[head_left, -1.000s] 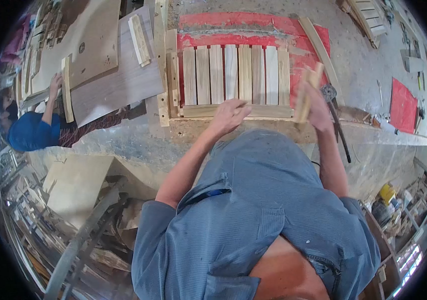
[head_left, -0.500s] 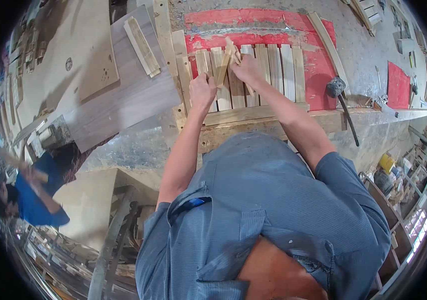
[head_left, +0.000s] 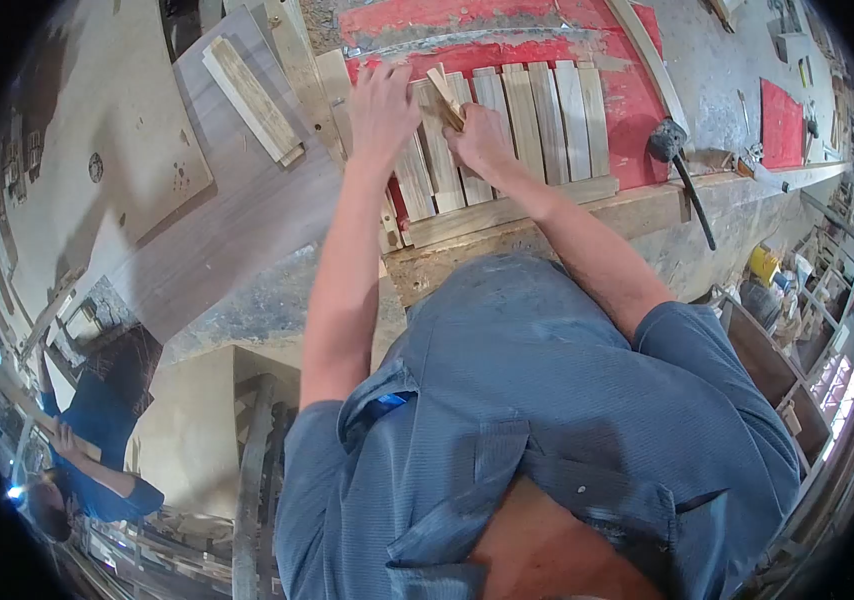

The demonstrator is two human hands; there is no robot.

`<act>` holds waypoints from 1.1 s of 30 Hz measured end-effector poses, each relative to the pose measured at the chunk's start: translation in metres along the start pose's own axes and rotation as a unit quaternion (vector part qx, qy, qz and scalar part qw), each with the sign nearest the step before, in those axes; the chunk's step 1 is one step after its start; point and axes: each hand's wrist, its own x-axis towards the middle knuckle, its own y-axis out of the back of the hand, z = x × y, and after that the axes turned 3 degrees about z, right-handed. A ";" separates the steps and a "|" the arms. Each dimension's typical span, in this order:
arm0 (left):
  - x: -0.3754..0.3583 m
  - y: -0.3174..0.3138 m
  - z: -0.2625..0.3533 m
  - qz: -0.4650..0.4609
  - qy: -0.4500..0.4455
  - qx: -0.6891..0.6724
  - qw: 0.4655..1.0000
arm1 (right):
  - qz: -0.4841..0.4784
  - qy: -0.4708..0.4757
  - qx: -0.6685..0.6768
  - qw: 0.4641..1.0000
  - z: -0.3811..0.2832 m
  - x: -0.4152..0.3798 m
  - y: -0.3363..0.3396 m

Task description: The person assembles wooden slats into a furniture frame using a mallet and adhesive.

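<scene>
Several pale wooden slats (head_left: pixel 550 120) lie side by side across a red-painted patch, their near ends at a wooden rail (head_left: pixel 517 210). My right hand (head_left: pixel 480 142) is closed round short wooden strips (head_left: pixel 444 92) that stick up past the thumb, over the slats. At the left end of the row, my left hand (head_left: pixel 384 112) reaches across the outermost slat with its fingers stretched out toward the far ends. The palm side of that hand is hidden.
A mallet (head_left: pixel 667 140) with a black handle lies right of the slats, against a long curved wooden piece (head_left: pixel 647 60). Two stacked wood pieces (head_left: pixel 252 100) rest on a grey board (head_left: pixel 237 220) at left. Another person (head_left: pixel 97 450) in blue works at lower left.
My left hand has moved up and left, its fingers straightening out. My right hand still holds the strips, now tilted the other way. The view has shifted, and the other person has moved.
</scene>
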 end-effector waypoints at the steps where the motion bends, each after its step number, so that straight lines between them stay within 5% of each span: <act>1: 0.010 -0.013 -0.008 -0.027 -0.049 -0.022 0.998 | 0.006 0.006 -0.003 1.000 -0.001 -0.001 -0.002; 7: 0.027 -0.028 -0.032 -0.096 -0.133 -0.070 0.984 | -0.008 0.033 -0.008 0.999 -0.003 -0.015 -0.003; 9: 0.030 -0.022 -0.029 -0.179 -0.037 -0.067 0.981 | -0.017 -0.003 -0.014 1.000 0.001 -0.030 -0.009; 11: 0.036 -0.019 -0.029 -0.207 -0.032 -0.087 0.974 | -0.039 -0.061 0.008 0.997 0.006 -0.033 -0.005; 14: 0.042 -0.017 -0.025 -0.247 -0.046 -0.084 0.964 | -0.033 -0.027 -0.004 0.999 0.011 -0.029 -0.007; 17: 0.047 -0.039 -0.008 -0.185 -0.070 -0.053 0.979 | -0.130 -0.034 0.032 0.990 0.021 -0.018 0.013; 19: 0.046 -0.069 0.002 -0.075 -0.158 -0.118 0.977 | -0.094 -0.200 0.287 0.932 0.022 -0.016 0.038; 21: 0.035 -0.068 0.007 -0.087 -0.186 -0.104 0.973 | -0.069 -0.181 0.259 0.946 0.038 -0.007 0.038; 23: 0.034 -0.068 0.003 -0.091 -0.198 -0.094 0.971 | 0.089 0.009 0.004 0.996 0.043 0.007 0.032; 27: 0.030 -0.065 -0.003 -0.110 -0.176 -0.102 0.973 | -0.014 -0.082 -0.023 0.996 0.022 0.005 0.034; 30: 0.033 -0.061 0.002 -0.139 -0.159 -0.077 0.974 | -0.009 -0.054 -0.014 0.998 0.035 -0.006 0.019; 33: 0.039 -0.072 0.020 -0.074 -0.122 -0.118 0.983 | 0.017 -0.058 0.017 0.998 0.053 -0.013 0.030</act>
